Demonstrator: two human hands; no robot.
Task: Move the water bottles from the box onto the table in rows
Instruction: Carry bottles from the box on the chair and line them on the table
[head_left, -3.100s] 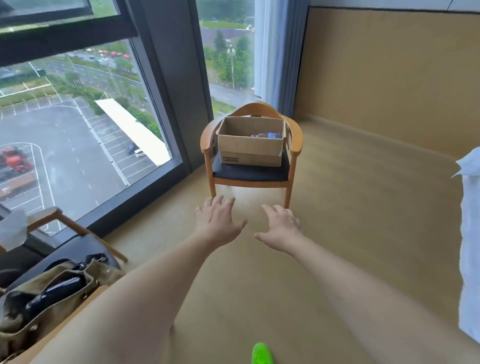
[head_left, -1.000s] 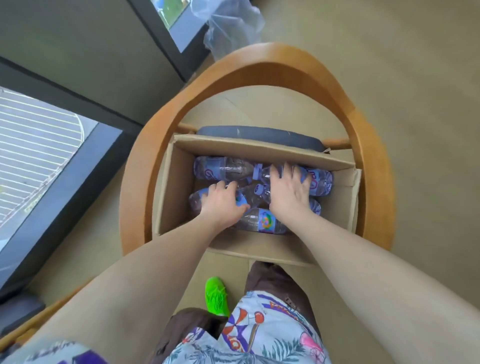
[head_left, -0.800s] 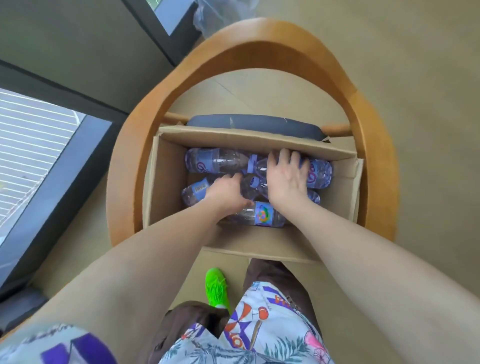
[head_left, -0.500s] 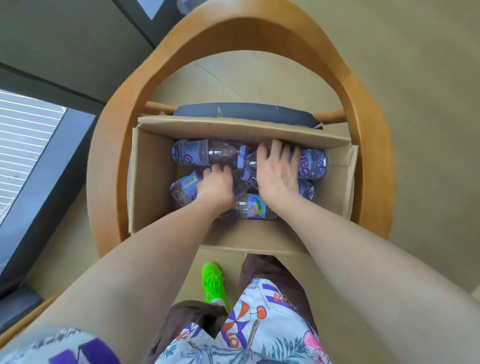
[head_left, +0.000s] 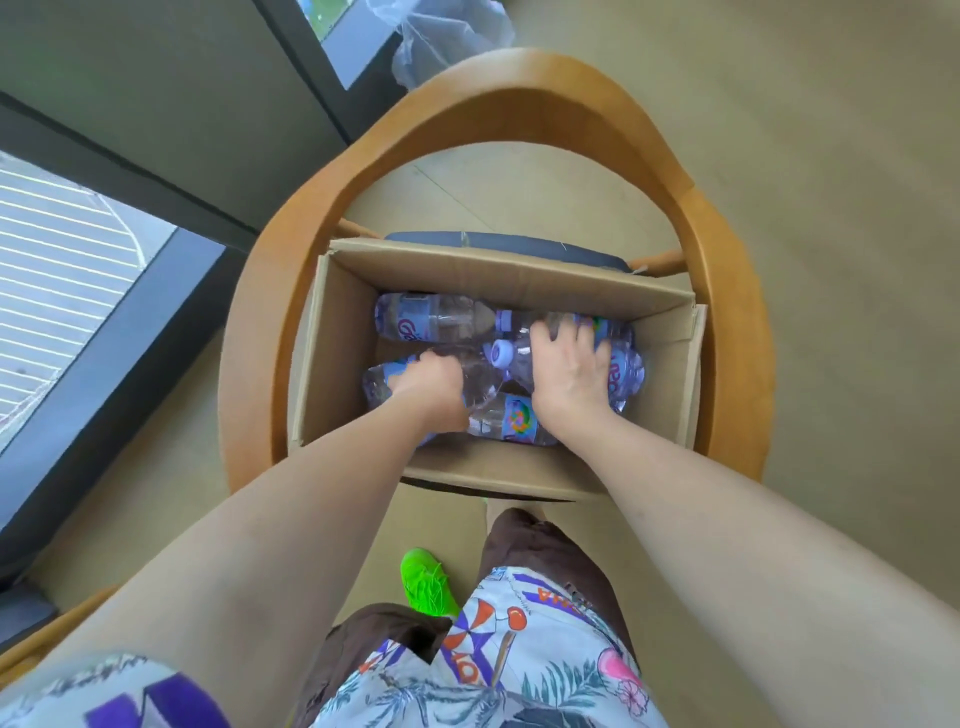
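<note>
An open cardboard box (head_left: 332, 364) sits on the seat of a wooden armchair (head_left: 260, 332). Several clear water bottles with purple labels lie on their sides inside it. Both my hands are down in the box. My left hand (head_left: 428, 387) grips a bottle (head_left: 379, 382) lying at the left of the heap. My right hand (head_left: 566, 371) wraps over a bottle (head_left: 626, 371) at the right, fingers curled round its body. One bottle (head_left: 431, 322) lies untouched along the far wall, another (head_left: 511, 423) lies under my wrists.
The chair's curved wooden back (head_left: 519, 88) rings the box on three sides. A large window (head_left: 62, 270) with a dark frame runs along the left. Crumpled clear plastic (head_left: 447, 36) lies on the floor beyond the chair. My green shoe (head_left: 428, 582) stands close in front.
I walked up to the chair and put both hands into the box. Over the last second my fingers closed round a bottle on each side.
</note>
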